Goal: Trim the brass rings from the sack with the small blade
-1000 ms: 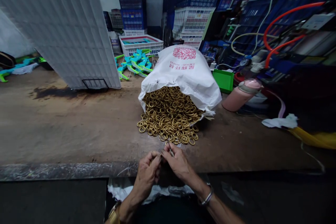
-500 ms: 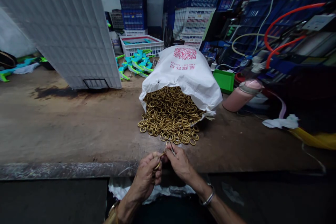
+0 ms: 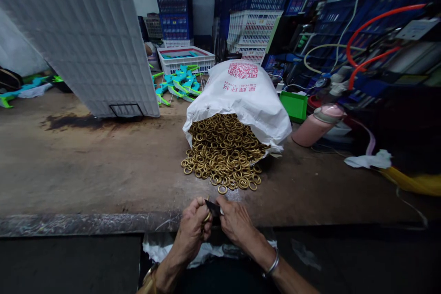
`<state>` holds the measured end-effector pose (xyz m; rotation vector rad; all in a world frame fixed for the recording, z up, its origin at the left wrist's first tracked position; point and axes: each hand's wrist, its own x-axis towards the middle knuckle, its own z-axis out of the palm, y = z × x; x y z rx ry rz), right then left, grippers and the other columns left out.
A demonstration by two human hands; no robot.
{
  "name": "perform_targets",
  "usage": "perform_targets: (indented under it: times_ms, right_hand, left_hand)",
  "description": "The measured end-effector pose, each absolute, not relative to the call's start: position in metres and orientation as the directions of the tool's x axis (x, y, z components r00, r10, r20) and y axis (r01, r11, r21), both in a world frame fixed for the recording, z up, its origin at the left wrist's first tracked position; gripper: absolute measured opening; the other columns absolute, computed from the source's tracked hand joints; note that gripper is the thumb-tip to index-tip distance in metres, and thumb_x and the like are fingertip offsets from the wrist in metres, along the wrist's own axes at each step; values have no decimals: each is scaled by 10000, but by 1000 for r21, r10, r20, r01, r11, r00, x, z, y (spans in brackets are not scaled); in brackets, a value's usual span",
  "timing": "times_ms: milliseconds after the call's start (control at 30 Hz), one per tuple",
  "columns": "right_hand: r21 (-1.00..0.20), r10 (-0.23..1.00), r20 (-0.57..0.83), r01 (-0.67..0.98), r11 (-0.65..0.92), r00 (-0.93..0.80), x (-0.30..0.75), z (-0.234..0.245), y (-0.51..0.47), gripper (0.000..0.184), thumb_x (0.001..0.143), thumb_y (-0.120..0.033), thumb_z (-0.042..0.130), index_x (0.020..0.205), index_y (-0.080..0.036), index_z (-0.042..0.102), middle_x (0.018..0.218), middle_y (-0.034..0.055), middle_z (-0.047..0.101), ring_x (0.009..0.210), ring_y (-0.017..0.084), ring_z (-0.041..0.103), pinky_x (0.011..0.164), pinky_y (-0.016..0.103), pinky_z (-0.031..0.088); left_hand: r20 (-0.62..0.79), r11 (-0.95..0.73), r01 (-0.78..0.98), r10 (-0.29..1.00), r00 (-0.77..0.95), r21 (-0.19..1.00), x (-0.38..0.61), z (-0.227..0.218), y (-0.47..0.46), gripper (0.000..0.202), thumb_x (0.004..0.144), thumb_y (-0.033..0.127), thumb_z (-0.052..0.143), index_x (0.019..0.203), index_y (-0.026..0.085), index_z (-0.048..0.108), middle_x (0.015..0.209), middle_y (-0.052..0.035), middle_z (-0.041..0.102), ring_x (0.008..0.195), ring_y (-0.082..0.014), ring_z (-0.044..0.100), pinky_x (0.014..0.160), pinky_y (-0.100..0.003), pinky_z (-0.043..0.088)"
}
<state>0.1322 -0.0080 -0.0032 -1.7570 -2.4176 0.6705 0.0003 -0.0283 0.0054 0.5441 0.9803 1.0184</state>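
"What's in your fingers?"

"A brass-coloured round ring (image 3: pixel 207 216), pinched between the thumb and fingers of my left hand (image 3: pixel 193 225), just over the table's near edge. My right hand (image 3: pixel 239 223) grips a dark, flat, pointed blade (image 3: pixel 213 208); its tip reaches my left fingertips, but whether it touches the ring I cannot tell."

"How much is done?"

"I cannot pick out any finished ring. At least one is in hand, and plenty is left, I judge: a heap of loose brass-coloured rings (image 3: pixel 225 147) spills towards me from a white sack with red print (image 3: pixel 237 94), lying on the brown wooden table (image 3: pixel 86 165)."

"And around that?"

"Turquoise-and-green plastic pieces (image 3: pixel 182 81) behind it on the left; a green rectangular tray (image 3: pixel 292 106) and a pink bottle (image 3: pixel 313 129) to its right."
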Motion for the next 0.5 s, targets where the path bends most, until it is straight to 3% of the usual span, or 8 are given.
perform_targets:
  times_ms: [200,367,500]
  right_hand:
    - [-325,968,-152,935,142,-200,141,-4,0,310,720,-70,389,989,-169,506,768,54,648,647,153,561,550,256,235]
    - [-348,995,-11,933,-92,94,171,-2,15,222,771,-110,432,965,-189,503,791,42,648,682,154,580,554,241,254]
    - [-334,988,56,935,-119,146,190,-7,25,239,794,-179,464,1032,-195,479,814,38,645,666,156,581,544,238,263]
  left_hand:
    - [-385,444,-403,896,221,800,-3,9,-35,282,729,413,592,788,184,439,509,89,419,339,-17,269,309,-133,219]
    - [-476,593,-559,803,358,580,-8,10,-31,263,704,349,644,763,166,465,571,54,469,387,-22,352,326,-126,205]
    - [-535,639,-615,754,382,461,-8,5,-27,293,688,367,658,691,138,477,645,-4,542,432,-33,411,334,-121,217]
